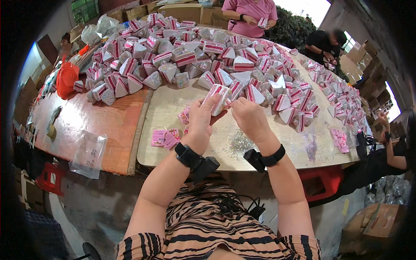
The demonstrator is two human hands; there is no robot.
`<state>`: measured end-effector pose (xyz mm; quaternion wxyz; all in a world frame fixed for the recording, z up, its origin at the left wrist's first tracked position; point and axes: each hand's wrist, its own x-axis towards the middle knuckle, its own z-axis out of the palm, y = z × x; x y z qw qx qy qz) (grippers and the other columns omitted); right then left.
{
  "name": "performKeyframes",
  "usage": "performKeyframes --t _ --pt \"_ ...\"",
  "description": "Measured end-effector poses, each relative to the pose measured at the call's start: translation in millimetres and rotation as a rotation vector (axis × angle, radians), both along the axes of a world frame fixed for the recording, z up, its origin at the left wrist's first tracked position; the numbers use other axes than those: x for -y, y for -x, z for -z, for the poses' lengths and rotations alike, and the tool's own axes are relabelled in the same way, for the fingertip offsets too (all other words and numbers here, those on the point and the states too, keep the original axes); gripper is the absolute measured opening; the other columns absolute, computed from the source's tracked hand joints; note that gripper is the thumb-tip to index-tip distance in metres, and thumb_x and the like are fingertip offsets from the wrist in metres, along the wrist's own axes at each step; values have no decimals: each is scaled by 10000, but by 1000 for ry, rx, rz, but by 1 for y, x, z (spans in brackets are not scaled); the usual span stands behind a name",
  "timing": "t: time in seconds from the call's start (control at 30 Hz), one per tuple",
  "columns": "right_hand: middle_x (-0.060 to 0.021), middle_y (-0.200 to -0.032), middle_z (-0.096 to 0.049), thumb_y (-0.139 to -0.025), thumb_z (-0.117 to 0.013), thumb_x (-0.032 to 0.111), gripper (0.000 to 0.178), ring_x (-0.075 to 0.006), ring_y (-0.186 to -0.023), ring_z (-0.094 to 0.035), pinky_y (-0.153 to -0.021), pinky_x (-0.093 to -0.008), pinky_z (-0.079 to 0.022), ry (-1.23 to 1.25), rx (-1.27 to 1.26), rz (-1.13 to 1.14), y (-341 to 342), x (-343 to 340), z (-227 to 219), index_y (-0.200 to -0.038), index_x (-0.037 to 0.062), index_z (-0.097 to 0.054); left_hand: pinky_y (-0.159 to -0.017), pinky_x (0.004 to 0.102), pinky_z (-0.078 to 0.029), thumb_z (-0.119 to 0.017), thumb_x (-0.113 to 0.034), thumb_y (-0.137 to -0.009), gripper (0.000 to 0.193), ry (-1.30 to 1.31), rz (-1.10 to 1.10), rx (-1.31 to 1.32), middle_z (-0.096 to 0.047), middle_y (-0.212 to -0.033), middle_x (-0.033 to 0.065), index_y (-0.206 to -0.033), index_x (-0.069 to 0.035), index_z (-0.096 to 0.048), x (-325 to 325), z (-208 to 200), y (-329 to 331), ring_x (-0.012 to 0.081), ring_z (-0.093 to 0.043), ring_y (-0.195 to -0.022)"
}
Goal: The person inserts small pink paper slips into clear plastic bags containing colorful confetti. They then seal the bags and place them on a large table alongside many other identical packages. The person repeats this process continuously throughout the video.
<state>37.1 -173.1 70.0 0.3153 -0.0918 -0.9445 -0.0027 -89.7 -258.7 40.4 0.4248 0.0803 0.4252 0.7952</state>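
One wedge (219, 96) partly hidden by left hand (201, 120); right hand (251, 118): pinch unclear.

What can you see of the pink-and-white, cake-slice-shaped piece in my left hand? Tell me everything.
The pink-and-white, cake-slice-shaped piece is chunky, with pink stripes along its side and a pale, speckled, glittery-looking surface; its material is uncertain. It is held tilted in your left hand, whose fingers partly cover it, over the pale tabletop and in front of a heap of similar pieces. Your right hand is by its right end; contact there is unclear.
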Motion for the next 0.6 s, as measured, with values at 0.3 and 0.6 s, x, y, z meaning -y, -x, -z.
performKeyframes --t 0.3,0.6 --pt "-53 -690 -659 -852 -662 62 89 -111 -569 -623 -517 -239 -486 1024 -114 -58 -12 -6 -6 -875 -23 -680 -758 368 -604 -704 -188 -866 332 -113 69 50 -642 -993 126 -1049 2 -502 5 0 9 231 -676 -846" --pt "-49 -690 -655 -859 -670 57 75 -92 -560 -618 -503 -222 -492 1201 -183 -152 -12 -11 1 -861 -18 -675 -799 380 -596 -701 -197 -867 338 -88 123 96 -638 -1017 136 -1064 0 -509 10 -1 13 252 -672 -901"
